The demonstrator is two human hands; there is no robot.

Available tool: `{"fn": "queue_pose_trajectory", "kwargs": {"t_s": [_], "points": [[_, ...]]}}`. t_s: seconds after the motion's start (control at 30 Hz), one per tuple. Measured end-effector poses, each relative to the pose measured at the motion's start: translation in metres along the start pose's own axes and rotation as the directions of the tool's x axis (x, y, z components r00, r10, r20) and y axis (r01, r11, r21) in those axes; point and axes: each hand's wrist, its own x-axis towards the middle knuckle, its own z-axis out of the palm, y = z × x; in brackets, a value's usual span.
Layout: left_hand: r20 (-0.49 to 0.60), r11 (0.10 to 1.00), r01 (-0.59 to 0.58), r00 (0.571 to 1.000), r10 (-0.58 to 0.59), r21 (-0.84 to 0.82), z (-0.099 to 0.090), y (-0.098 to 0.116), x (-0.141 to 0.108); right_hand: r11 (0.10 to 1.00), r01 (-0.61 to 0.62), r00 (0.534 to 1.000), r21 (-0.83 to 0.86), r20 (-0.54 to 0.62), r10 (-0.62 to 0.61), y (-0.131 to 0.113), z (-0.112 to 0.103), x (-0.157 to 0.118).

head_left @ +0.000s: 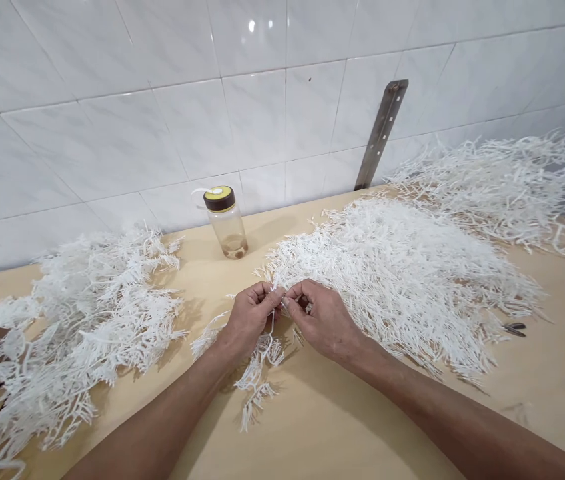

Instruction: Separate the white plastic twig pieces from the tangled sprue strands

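Nothing legible for you: no text, no label, no brand, no number, no sign readable anywhere in view.

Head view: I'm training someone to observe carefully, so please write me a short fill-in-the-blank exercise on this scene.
The left hand and the right hand meet at a thin strand coloured ____.
From the camera, the drinking bottle is to the ____ of the perforated metal bar.
The wall behind them is covered with glossy ____.
The small dark tool lies nearer to the ____ hand.

Missing words: white; left; tiles; right.
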Motion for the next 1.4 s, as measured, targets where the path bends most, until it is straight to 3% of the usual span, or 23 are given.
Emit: {"fn": "queue_pose_trajectory", "kwargs": {"t_s": [0.43, 0.57, 0.67, 0.77, 0.87, 1.03, 1.1, 1.27, 1.4], "points": [[0.034, 0.993, -0.069, 0.997, 0.066, 0.091, 0.002, -0.002, -0.001, 0.994, 0.069, 0.998, -0.085, 0.022, -0.067, -0.004, 0.005, -0.003], [-0.044, 0.996, -0.054, 0.997, 0.057, 0.067, -0.002, -0.004, 0.004, 0.980, 0.187, 0.982, -0.074, 0.046, -0.184, -0.010, 0.007, -0.007], [-0.029, 0.998, -0.043, 0.999, 0.044, 0.037, -0.005, -0.004, 0.006, 0.972, 0.234, 0.971, -0.019, 0.045, -0.233, -0.014, 0.005, -0.009], [0.016, 1.000, -0.020, 1.000, 0.019, 0.012, -0.007, -0.004, 0.007, 0.988, 0.145, 0.989, 0.048, -0.012, -0.145, -0.011, -0.006, -0.006], [0.019, 0.998, 0.008, 1.000, -0.007, -0.060, -0.008, -0.002, 0.007, 0.998, 0.064, 0.991, 0.003, -0.120, -0.063, -0.004, -0.021, 0.003], [0.039, 0.991, 0.009, 0.999, -0.004, -0.136, -0.011, -0.001, 0.008, 0.967, 0.109, 0.942, -0.232, -0.288, -0.175, 0.008, -0.038, 0.012], [0.035, 0.989, 0.023, 0.999, -0.018, -0.149, -0.010, 0.000, 0.008, 0.964, 0.143, 0.945, -0.222, -0.259, -0.200, 0.008, -0.035, 0.010], [0.059, 0.988, 0.044, 0.998, -0.036, -0.146, -0.007, 0.002, 0.005, 0.984, 0.170, 0.984, -0.061, -0.043, -0.172, 0.001, -0.015, 0.001], [0.074, 0.995, 0.035, 0.997, -0.028, -0.095, -0.005, 0.005, 0.003, 0.987, 0.162, 0.987, -0.024, -0.022, -0.162, 0.001, -0.005, -0.002]]}}
